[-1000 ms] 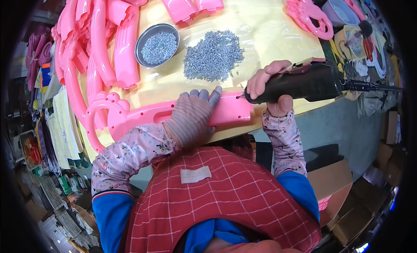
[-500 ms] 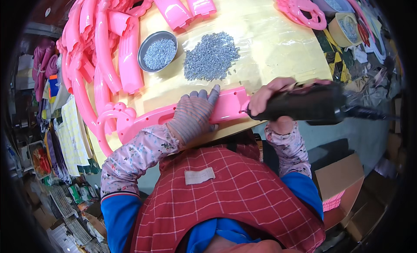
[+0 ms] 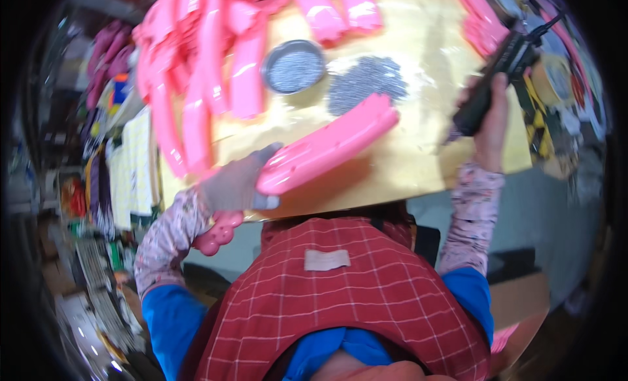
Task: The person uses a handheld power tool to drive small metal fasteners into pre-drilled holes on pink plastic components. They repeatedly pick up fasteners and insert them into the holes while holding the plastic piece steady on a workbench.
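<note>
My left hand [image 3: 239,181], in a grey striped glove, is closed around a long pink plastic part [image 3: 333,145]. The part is tilted, its far end raised toward the right, and its knobbly end pokes out below my wrist. In my right hand [image 3: 492,112] is a black power screwdriver [image 3: 490,86], its tip pointing down and left over the right side of the table. Beyond the pink part lies a pile of small metal screws [image 3: 366,83]. A round metal bowl [image 3: 294,67] beside the pile holds more screws.
Pink plastic parts [image 3: 203,67] are heaped at the far left of the yellow-covered table [image 3: 418,165]. Another pink piece [image 3: 481,31] lies at the far right, near a beige tub [image 3: 551,80]. An open cardboard box [image 3: 523,302] stands low at the right.
My right hand has drawn the screwdriver off the pink part and swung it up and right. My left hand has shifted left and lifted the part from the table into a tilt.
</note>
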### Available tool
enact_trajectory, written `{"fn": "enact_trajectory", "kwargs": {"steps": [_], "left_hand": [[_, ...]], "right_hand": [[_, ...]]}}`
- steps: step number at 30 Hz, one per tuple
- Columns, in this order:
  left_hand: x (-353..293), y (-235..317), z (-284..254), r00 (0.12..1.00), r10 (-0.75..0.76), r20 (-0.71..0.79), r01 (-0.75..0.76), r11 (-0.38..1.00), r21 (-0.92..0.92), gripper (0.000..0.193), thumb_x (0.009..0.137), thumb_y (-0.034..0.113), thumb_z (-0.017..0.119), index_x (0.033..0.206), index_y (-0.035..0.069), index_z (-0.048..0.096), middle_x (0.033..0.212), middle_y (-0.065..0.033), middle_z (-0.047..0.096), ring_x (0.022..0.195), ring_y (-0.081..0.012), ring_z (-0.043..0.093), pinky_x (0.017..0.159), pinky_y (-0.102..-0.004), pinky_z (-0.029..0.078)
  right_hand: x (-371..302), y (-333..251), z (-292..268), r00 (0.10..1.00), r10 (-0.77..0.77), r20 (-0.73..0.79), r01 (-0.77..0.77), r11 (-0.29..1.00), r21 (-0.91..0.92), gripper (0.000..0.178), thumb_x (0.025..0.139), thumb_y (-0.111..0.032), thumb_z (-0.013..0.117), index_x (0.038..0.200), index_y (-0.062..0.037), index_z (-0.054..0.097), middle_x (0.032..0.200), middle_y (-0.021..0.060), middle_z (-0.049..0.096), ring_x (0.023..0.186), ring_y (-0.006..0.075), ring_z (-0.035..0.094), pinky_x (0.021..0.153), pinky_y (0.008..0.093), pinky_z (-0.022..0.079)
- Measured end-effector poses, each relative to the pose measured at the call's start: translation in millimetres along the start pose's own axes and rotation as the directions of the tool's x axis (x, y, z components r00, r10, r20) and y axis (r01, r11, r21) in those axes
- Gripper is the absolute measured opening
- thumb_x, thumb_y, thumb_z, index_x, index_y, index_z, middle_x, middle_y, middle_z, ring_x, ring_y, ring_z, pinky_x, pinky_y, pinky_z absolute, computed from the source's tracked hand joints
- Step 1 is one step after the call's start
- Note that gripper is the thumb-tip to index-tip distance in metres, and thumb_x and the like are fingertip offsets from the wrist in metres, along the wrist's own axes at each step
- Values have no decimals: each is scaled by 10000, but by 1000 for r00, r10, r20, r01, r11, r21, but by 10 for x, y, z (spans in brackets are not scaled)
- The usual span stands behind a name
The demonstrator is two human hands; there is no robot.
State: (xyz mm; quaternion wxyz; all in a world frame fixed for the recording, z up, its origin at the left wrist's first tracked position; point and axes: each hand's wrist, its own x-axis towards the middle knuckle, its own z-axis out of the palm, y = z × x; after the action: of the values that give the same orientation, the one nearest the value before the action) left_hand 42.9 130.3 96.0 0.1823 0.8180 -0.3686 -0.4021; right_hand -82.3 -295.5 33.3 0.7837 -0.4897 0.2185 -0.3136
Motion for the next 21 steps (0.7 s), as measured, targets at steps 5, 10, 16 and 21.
{"fn": "enact_trajectory", "kwargs": {"steps": [5,10,16,21], "left_hand": [[70,26,-271,991,28,132,21,934,-357,942,871,398,723,1582,29,227,1395,-173,517,1235,-274,553,1012,-385,455],[99,-354,-115,953,302,40,-236,816,-528,976,867,459,737,1581,27,229,1382,-147,484,1250,-242,495,1050,-384,422],[42,-497,-96,908,356,221,-134,745,-654,935,866,493,758,1531,13,310,1125,-105,572,901,-185,623,838,-351,548],[-211,-889,-73,807,471,-357,-247,-280,-928,822,893,596,671,1454,54,411,1072,-94,599,873,-205,632,785,-378,537]], "right_hand": [[963,-9,-802,970,-213,121,239,714,-659,532,960,-434,673,1252,-2,565,905,86,645,717,168,659,661,305,529],[382,-482,-162,692,-603,397,246,-321,-915,765,855,-248,803,1480,-1,437,1516,171,471,1342,333,498,1110,419,386],[-158,-265,1258,464,1,886,884,-65,-463,1053,531,-40,901,1489,-93,466,1505,167,470,1424,369,410,1177,459,349],[119,42,1517,333,377,864,796,379,-472,632,574,-277,965,1067,-53,641,977,126,653,902,340,647,807,398,523]]}}
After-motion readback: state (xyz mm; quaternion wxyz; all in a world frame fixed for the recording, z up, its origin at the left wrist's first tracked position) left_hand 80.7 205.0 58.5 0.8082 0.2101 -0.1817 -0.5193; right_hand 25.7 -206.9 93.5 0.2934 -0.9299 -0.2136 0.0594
